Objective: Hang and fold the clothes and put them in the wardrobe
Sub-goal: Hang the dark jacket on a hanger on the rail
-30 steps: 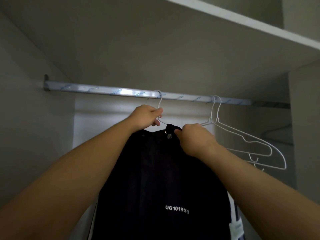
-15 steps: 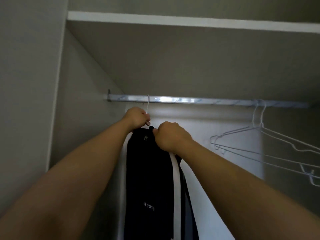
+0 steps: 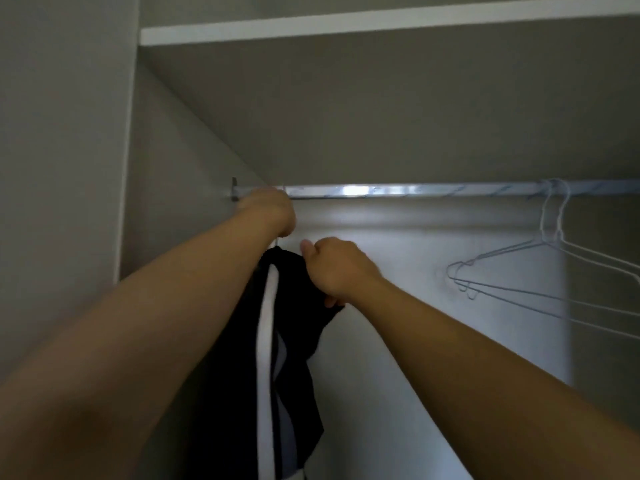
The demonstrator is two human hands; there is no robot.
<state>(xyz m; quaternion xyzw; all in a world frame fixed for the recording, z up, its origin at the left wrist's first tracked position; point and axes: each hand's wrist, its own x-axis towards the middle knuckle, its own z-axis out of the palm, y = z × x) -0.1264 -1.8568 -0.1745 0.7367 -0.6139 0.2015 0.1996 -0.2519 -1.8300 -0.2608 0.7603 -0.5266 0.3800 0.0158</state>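
While reaching up into the wardrobe [image 3: 173, 161], holds the left hand [image 3: 273, 211] at the left end of the rail [image 3: 415, 190], close to the bracket on the side wall. Closes that hand in a fist round the neck of a white wire hanger [image 3: 277, 241], with only a short length of wire showing beneath the knuckles and the hook mostly hidden. Cannot tell whether the hook sits on the rail. Grips with the right hand [image 3: 334, 268], lower and just to the right, the upper edge of a black garment [image 3: 301, 327], fingers curled into the cloth and thumb pointing upward. Carries the garment on the hanger below the rail's left end, turned nearly edge-on, draped straight down past the lower edge of view between the two forearms. Shows a broad white stripe [image 3: 265, 341] down the garment's length, with paler bands beside it. Includes two empty wire hangers [image 3: 547, 265] hooked at the rail's right end, well apart from the garment. Caps the compartment with a white-edged shelf [image 3: 346, 27] above the rail.
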